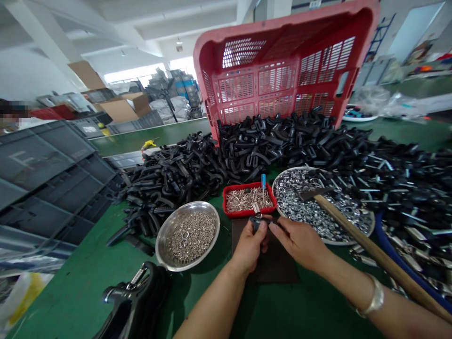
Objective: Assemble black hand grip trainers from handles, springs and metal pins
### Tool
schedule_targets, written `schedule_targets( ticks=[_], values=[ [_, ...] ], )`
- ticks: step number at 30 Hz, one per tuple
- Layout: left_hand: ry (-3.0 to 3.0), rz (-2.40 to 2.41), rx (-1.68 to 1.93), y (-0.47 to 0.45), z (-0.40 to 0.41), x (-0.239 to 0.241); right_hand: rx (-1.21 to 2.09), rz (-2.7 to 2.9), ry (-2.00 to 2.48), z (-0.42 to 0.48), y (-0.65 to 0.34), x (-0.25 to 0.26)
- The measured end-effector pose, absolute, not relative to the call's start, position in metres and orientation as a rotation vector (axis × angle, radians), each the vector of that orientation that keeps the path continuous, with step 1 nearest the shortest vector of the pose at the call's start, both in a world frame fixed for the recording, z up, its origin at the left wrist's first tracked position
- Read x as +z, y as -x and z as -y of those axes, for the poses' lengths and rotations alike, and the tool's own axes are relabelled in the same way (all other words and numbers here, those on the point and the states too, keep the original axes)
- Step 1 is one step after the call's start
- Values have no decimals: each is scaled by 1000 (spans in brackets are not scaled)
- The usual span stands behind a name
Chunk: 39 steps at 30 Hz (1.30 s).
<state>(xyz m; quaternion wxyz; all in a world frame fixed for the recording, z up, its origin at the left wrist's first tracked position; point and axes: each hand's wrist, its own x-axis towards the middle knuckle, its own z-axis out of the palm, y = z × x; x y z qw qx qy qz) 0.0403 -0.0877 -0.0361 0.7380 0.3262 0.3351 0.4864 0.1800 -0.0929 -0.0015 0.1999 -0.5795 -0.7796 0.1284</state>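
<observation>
Over a dark mat (275,266), both my hands are at one small black part (256,221) with a metal spring (256,208) rising from it. My left hand (250,245) grips the part between thumb and fingers. From the right, my right hand (300,238) closes its thumb and fingers on the part's other end; its fingertips are partly hidden. Just behind them sits a red tray (228,214) of small metal pins, with a blue-handled screwdriver (263,181) standing in it.
A steel bowl (160,254) of tiny metal pieces is left; a round tray (278,181) of metal parts, crossed by a wooden-handled hammer (356,226), is right. Black handles (183,174) heap behind, spilling from a red crate (212,101). Black spring hand grips (141,292) lie front left.
</observation>
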Motion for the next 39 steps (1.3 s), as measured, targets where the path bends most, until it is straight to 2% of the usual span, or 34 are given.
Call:
schedule_targets(
  ticks=[5,6,7,10,12,16,20,23,27,32,34,37,39],
  values=[
    [-727,-779,1006,-40,86,-32,1039,2120,1482,88,-185,0],
    [-708,-794,1013,-40,86,-32,1091,2099,1514,87,-184,-1],
    [-676,-809,1021,-40,85,-32,1038,2096,1567,86,-184,-3],
    [-570,-830,1011,-39,84,-33,454,2153,1598,85,-183,-10],
    [-567,-825,981,-39,83,-33,234,2178,1559,84,-182,-13],
    [-573,-850,982,-38,82,-32,451,2245,1631,84,-180,-11],
    [-570,-834,970,-37,82,-31,131,2235,1625,84,-180,-8],
    [-615,-864,962,-36,82,-32,334,2256,1630,83,-181,-8],
    [-631,-838,923,-36,81,-34,259,2162,1600,89,-177,-10],
    [-1269,-1077,1005,-29,84,-31,1100,1970,1670,96,-172,-15],
    [-1551,-1144,980,-23,85,-27,952,2060,1643,96,-177,-12],
    [-1832,-1148,804,-16,84,-19,251,2283,1494,88,-190,-7],
    [-2020,-1183,583,-14,82,-14,5,2477,1328,81,-197,-6]
  ],
)
